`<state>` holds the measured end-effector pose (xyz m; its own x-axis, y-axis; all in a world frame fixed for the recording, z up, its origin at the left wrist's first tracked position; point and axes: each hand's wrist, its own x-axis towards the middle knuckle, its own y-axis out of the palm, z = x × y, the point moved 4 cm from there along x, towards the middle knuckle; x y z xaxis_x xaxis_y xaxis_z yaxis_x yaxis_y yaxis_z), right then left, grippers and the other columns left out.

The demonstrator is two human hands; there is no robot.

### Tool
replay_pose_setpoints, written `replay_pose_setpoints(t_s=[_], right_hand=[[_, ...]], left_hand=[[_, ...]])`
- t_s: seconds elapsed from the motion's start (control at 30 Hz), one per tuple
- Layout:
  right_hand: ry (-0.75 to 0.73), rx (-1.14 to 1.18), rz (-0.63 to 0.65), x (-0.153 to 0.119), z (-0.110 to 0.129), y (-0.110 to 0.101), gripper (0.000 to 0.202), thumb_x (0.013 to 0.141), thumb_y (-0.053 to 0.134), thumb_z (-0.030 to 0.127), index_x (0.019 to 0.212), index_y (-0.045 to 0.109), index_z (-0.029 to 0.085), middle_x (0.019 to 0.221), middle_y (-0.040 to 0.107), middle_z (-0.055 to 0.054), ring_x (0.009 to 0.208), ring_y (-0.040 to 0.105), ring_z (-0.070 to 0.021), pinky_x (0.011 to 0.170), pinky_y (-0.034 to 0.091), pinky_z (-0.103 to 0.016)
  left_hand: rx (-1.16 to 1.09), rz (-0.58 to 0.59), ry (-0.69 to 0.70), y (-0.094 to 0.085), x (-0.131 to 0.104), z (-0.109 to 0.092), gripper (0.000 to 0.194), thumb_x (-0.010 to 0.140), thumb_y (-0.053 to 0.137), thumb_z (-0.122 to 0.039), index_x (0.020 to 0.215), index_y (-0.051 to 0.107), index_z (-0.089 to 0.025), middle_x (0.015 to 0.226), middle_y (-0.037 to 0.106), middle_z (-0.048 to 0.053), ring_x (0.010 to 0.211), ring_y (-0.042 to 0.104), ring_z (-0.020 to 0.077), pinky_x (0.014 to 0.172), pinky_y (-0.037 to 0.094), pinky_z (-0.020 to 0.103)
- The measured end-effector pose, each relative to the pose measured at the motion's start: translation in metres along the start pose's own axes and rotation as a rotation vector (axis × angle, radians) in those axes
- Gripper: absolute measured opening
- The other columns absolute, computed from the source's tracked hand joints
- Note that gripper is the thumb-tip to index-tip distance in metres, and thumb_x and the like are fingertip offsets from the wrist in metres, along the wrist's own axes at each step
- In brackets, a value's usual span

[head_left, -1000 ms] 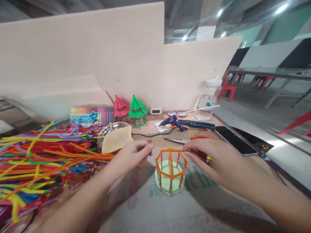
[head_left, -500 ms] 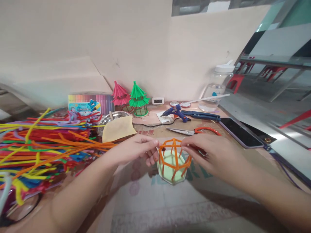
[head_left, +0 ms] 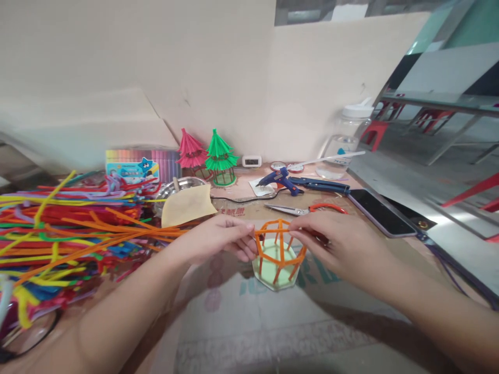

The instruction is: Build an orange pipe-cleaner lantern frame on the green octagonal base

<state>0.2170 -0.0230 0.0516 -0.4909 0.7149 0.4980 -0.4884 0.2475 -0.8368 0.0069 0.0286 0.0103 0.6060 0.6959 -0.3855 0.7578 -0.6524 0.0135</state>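
Observation:
An orange pipe-cleaner frame [head_left: 283, 262], with an eight-sided ring on short posts, stands on a pale green octagonal base [head_left: 268, 274]. Orange pipe cleaners cross over the top of its ring. My left hand [head_left: 228, 239] is at the left side of the ring, thumb and fingers pinched on an orange pipe cleaner there. On the right side, my right hand [head_left: 335, 239] pinches the orange pipe cleaner at the ring's upper edge. The fingertips hide the exact points of contact.
Heaped pipe cleaners [head_left: 78, 228] cover the left side. Behind the frame lie orange-handled scissors [head_left: 288, 209], a blue glue gun [head_left: 278, 179], and pliers-like blue handles [head_left: 319, 184]. A phone [head_left: 380, 212] lies right. Green [head_left: 221, 156] and pink [head_left: 191, 150] roofed models stand at the wall.
Both hands keep their pinch at the frame's ring. The frame and base have shifted very slightly; the whole view has moved a little.

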Motion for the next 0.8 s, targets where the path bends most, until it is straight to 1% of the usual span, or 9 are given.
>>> replay_pose_setpoints(t_s=[0.2, 0.37, 0.53, 0.67, 0.8], right_hand=[[-0.002, -0.045, 0.033, -0.0048, 0.0006, 0.0047, 0.016, 0.096, 0.052, 0.022, 0.099, 0.068, 0.02, 0.091, 0.076, -0.005, 0.081, 0.07, -0.0207, 0.069, 0.05, -0.032], [-0.022, -0.042, 0.04, -0.0049, 0.0042, 0.003, 0.016, 0.097, 0.052, 0.021, 0.098, 0.067, 0.02, 0.091, 0.076, -0.004, 0.081, 0.071, -0.0212, 0.07, 0.05, -0.033], [0.008, -0.024, 0.088, -0.0028, 0.0021, 0.0036, 0.014, 0.095, 0.054, 0.019, 0.095, 0.069, 0.02, 0.09, 0.076, -0.002, 0.079, 0.07, -0.0204, 0.069, 0.049, -0.032], [0.035, -0.009, 0.094, -0.0022, 0.0009, 0.0022, 0.014, 0.094, 0.056, 0.02, 0.096, 0.07, 0.02, 0.086, 0.076, -0.002, 0.076, 0.07, -0.0199, 0.066, 0.048, -0.031], [0.041, 0.028, 0.054, -0.002, 0.0011, -0.0001, 0.014, 0.095, 0.055, 0.019, 0.098, 0.069, 0.021, 0.086, 0.076, 0.0, 0.074, 0.069, -0.0167, 0.063, 0.047, -0.028]], left_hand=[[0.031, 0.012, -0.002, 0.0011, -0.0012, -0.002, 0.044, 0.08, 0.069, -0.057, 0.082, 0.075, -0.014, 0.074, 0.074, 0.007, 0.069, 0.069, 0.0155, 0.068, 0.056, 0.027], [0.043, 0.009, -0.002, 0.004, -0.0016, -0.0048, 0.038, 0.081, 0.069, -0.052, 0.085, 0.075, -0.014, 0.076, 0.074, 0.005, 0.068, 0.068, 0.014, 0.068, 0.056, 0.026], [0.063, -0.009, 0.004, 0.0068, -0.0018, -0.0075, 0.035, 0.082, 0.069, -0.049, 0.083, 0.074, -0.014, 0.073, 0.073, 0.003, 0.065, 0.067, 0.0123, 0.067, 0.055, 0.024], [0.053, 0.004, 0.017, 0.0072, -0.0013, -0.0065, 0.039, 0.08, 0.07, -0.053, 0.081, 0.073, -0.014, 0.072, 0.073, 0.003, 0.065, 0.067, 0.0122, 0.066, 0.055, 0.024], [0.042, 0.003, 0.02, 0.0055, -0.0002, -0.0036, 0.046, 0.078, 0.07, -0.059, 0.083, 0.073, -0.013, 0.073, 0.073, 0.004, 0.066, 0.067, 0.0134, 0.067, 0.055, 0.026]])
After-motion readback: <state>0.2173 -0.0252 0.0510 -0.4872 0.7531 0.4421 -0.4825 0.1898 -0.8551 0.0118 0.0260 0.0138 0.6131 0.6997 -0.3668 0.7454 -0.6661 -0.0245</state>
